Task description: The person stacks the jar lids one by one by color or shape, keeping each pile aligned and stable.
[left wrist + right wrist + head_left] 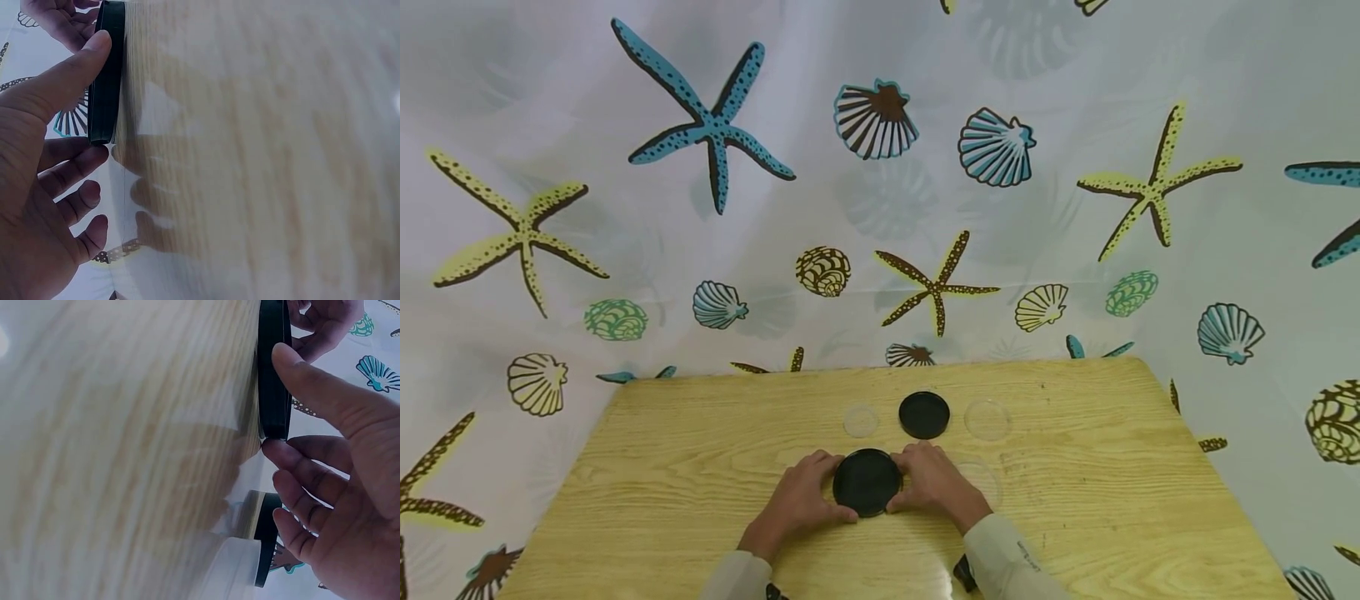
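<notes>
Both hands hold a black round lid-like disc point(867, 482) with a low raised rim, near the middle of the table. My left hand point(805, 496) grips its left edge, thumb at the near side and fingers at the far side. On the opposite edge my right hand point(931, 483) pinches it the same way. In the left wrist view the thumb presses the rim of the black disc point(106, 81), and the other fingers spread below it. The right wrist view shows the right thumb on the rim of the black disc point(274, 375). Whether it touches the table I cannot tell.
Beyond the hands lies a second black round disc point(924, 415), between a small clear disc point(861, 420) and a larger clear disc point(988, 419). Another clear disc point(987, 482) is partly behind the right hand. A patterned cloth point(880, 208) surrounds the wooden table point(700, 442).
</notes>
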Demonstrator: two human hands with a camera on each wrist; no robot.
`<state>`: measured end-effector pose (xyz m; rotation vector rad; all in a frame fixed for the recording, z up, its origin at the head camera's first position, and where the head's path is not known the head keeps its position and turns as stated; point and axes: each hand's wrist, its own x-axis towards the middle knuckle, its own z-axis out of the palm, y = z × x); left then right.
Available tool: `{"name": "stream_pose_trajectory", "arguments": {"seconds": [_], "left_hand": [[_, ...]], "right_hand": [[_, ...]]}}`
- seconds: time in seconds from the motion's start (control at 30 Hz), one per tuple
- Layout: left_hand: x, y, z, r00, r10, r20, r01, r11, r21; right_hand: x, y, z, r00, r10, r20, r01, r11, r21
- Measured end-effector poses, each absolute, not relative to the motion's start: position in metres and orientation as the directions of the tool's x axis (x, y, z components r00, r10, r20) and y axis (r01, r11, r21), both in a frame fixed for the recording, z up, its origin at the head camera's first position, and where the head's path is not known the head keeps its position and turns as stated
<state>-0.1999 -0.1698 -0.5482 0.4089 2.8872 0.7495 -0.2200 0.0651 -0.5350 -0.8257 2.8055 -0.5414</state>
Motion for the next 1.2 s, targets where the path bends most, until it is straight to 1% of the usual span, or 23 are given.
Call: {"name": "stream_pose_trajectory", "arguments": {"seconds": [0.2, 0.43, 0.6, 0.9, 1.2], "left_hand": [[-0.1993, -0.1697, -0.547, -0.954, 0.295, -0.06, 0.229, 0.84, 0.492], [-0.2003, -0.171, -0.5469, -0.955, 0.291, -0.061, 0.227, 0.846, 0.481], [-0.1994, -0.1707, -0.5476, -0.955, 0.288, -0.069, 0.22, 0.846, 0.485], [-0.198, -0.17, -0.5463, -0.955, 0.291, -0.054, 0.231, 0.846, 0.48], [-0.1954, -0.1736, -0.5453, -0.959, 0.278, -0.055, 0.216, 0.844, 0.49]], "right_hand": [[-0.2195, 0.063, -0.5342, -0.836, -0.545, -0.065, -0.485, 0.789, -0.376], [-0.2197, 0.0617, -0.5335, -0.834, -0.55, -0.049, -0.489, 0.777, -0.397], [-0.2194, 0.0617, -0.5355, -0.834, -0.547, -0.069, -0.477, 0.779, -0.407], [-0.22, 0.0596, -0.5363, -0.833, -0.55, -0.058, -0.491, 0.784, -0.38], [-0.2169, 0.0574, -0.5353, -0.827, -0.561, -0.043, -0.495, 0.762, -0.418]]}}
